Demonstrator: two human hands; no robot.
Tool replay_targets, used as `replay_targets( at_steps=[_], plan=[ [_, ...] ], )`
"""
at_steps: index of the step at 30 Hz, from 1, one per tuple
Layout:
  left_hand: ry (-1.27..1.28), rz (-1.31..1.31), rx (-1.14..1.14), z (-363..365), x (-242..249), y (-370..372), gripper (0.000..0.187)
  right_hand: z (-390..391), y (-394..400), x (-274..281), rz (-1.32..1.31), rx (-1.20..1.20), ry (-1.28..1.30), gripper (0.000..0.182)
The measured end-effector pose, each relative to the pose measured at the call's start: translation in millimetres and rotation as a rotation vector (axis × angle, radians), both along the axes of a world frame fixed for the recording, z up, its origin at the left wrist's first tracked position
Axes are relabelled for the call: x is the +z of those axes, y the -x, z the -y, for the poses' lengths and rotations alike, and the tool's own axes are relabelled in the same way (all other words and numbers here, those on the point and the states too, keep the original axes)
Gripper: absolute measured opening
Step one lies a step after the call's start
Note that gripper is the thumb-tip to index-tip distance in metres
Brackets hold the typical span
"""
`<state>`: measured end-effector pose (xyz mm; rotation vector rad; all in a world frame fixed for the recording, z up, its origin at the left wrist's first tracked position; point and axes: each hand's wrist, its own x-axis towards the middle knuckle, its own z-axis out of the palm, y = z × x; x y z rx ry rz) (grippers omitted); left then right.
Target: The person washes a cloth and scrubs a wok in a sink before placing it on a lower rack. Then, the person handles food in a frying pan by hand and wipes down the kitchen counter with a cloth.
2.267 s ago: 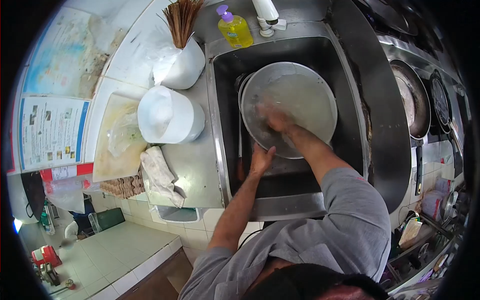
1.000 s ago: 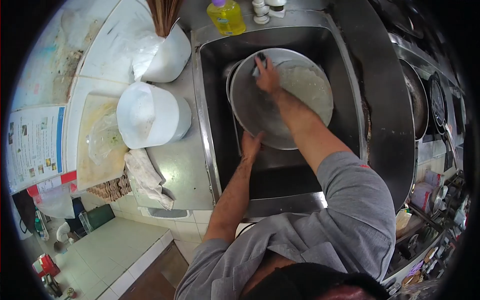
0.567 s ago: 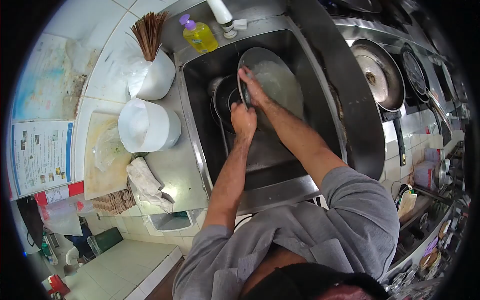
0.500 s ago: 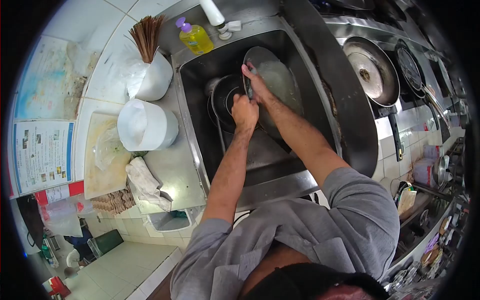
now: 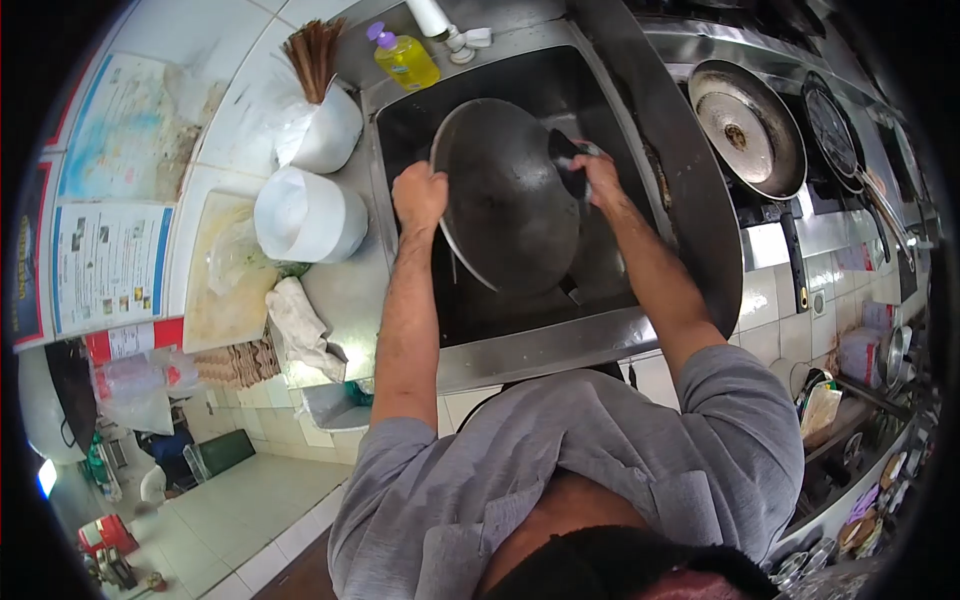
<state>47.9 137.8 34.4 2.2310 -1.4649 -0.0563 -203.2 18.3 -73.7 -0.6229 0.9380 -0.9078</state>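
A large, round, dark wok [image 5: 505,215] is tilted in the sink [image 5: 490,325], its wide face turned up toward me. My left hand [image 5: 420,195] is closed on its rim at the left side. At the right, my right hand [image 5: 600,178] has its fingers closed round a black scrubbing pad [image 5: 566,160] against the wok's surface, with some pale foam on the fingers. The lower part of the sink basin lies in shadow under the wok.
Behind the sink stand a yellow soap bottle [image 5: 405,60] and a white tap [image 5: 428,18]. White tubs [image 5: 310,215] and a cloth [image 5: 298,325] line the left counter. Frying pans [image 5: 745,130] sit on the stove at right.
The wok has been turned from edge-on to face up and shifted left. My left hand moved left to its rim; my right hand moved from the rim to the right side.
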Motion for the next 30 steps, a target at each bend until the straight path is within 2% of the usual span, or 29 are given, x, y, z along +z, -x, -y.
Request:
replay_targets(
  at_steps=[1, 3, 4, 6, 8, 10, 11, 12, 14, 15, 17, 18, 19, 21, 22, 23, 24, 25, 26, 27, 28, 29, 30],
  plan=[
    [-0.001, 0.004, 0.015, -13, -4, -10, 0.016, -4, 2, -7, -0.079, 0.008, 0.036, 0.048],
    [-0.089, -0.214, 0.244, -47, -16, -25, 0.013, -14, 5, -19, -0.157, 0.031, 0.067, 0.05],
    [-0.091, -0.213, 0.258, -62, -35, -30, 0.013, -19, 6, -23, -0.243, 0.092, 0.06, 0.051],
    [0.281, -0.345, 0.282, -88, -74, -28, 0.026, -37, -2, -31, -0.33, 0.166, 0.054, 0.053],
    [0.087, -0.264, 0.294, -109, -85, -6, 0.048, -66, -12, -47, -0.634, 0.393, 0.248, 0.057],
    [-0.063, -0.481, 0.379, -114, -90, 20, 0.056, -109, -42, -77, -0.654, 0.675, 0.344, 0.064],
    [-0.137, -0.507, 0.407, -116, -103, 30, 0.056, -138, -66, -102, -0.472, 0.733, 0.447, 0.07],
    [-0.203, -0.531, 0.43, -115, -118, 36, 0.056, -162, -93, -123, -0.507, 0.864, 0.674, 0.067],
    [-0.213, -0.56, 0.417, -115, -132, 30, 0.05, -171, -130, -101, -0.448, 0.743, 1.118, 0.063],
    [-0.286, -0.589, 0.384, -114, -136, 16, 0.046, -164, -138, -103, -0.447, 0.756, 1.111, 0.063],
    [-0.345, -0.621, 0.36, -110, -142, 6, 0.043, -122, -162, -113, -0.572, 0.72, 1.554, 0.057],
    [-0.276, -0.664, 0.336, -109, -143, 5, 0.041, -98, -165, -95, -0.792, 0.778, 1.585, 0.054],
    [-0.214, -0.703, 0.313, -112, -144, 6, 0.039, -76, -162, -66, -1.012, 0.832, 1.599, 0.052],
    [-0.144, -0.709, 0.217, -112, -132, 12, 0.041, -38, -151, -44, -1.261, 0.857, 1.335, 0.048],
    [-0.206, -0.689, 0.195, -111, -129, 15, 0.047, -20, -130, -83, -1.272, 0.669, 1.409, 0.044],
    [-0.218, -0.71, 0.157, -113, -138, 14, 0.053, -12, -113, -106, -1.317, 0.643, 1.221, 0.044],
    [-0.197, -0.633, 0.122, -117, -146, 13, 0.058, -13, -93, -124, -1.449, 0.637, 1.159, 0.049],
    [-0.211, -0.641, 0.123, -114, -141, 12, 0.062, -28, -76, -125, -1.68, 0.746, 1.035, 0.052],
    [-0.177, -0.637, 0.157, -115, -142, 10, 0.062, -40, -64, -135, -1.74, 0.759, 0.92, 0.052],
    [-0.164, -0.669, 0.16, -116, -147, 10, 0.063, -57, -58, -126, -1.653, 0.755, 0.729, 0.054],
    [-0.149, -0.703, 0.156, -115, -147, 11, 0.064, -71, -49, -137, -1.622, 0.687, 0.737, 0.06],
    [-0.125, -0.692, 0.183, -116, -140, 13, 0.054, -82, -49, -132, -1.62, 0.704, 0.74, 0.062],
    [-0.101, -0.694, 0.199, -117, -140, 16, 0.054, -92, -49, -127, -1.618, 0.726, 0.733, 0.064]
  ],
)
